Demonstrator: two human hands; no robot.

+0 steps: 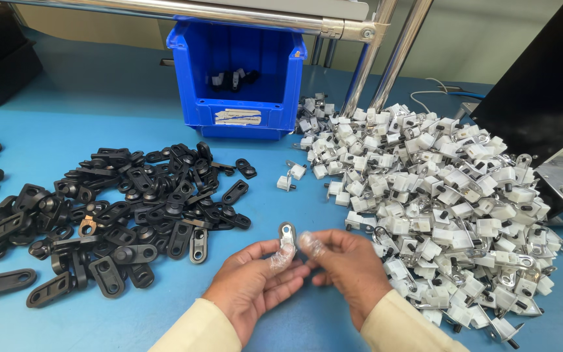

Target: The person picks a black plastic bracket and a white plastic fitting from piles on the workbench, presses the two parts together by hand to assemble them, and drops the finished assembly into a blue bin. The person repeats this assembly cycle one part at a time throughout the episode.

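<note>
You're pinching the small white-and-metal part (287, 236) between your left hand (253, 281) and right hand (348, 268) (fingertips covered), just in front of the blue bin (237, 78), and a loose grip could drop it into the black pile (109, 212).

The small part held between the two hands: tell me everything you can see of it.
The small part is a white plastic block with a flat grey metal tab rising from it, rounded at the top with a hole through it. It stands roughly upright above the blue table, pinched between the left hand and right hand, whose fingertips wear clear covers.
</note>
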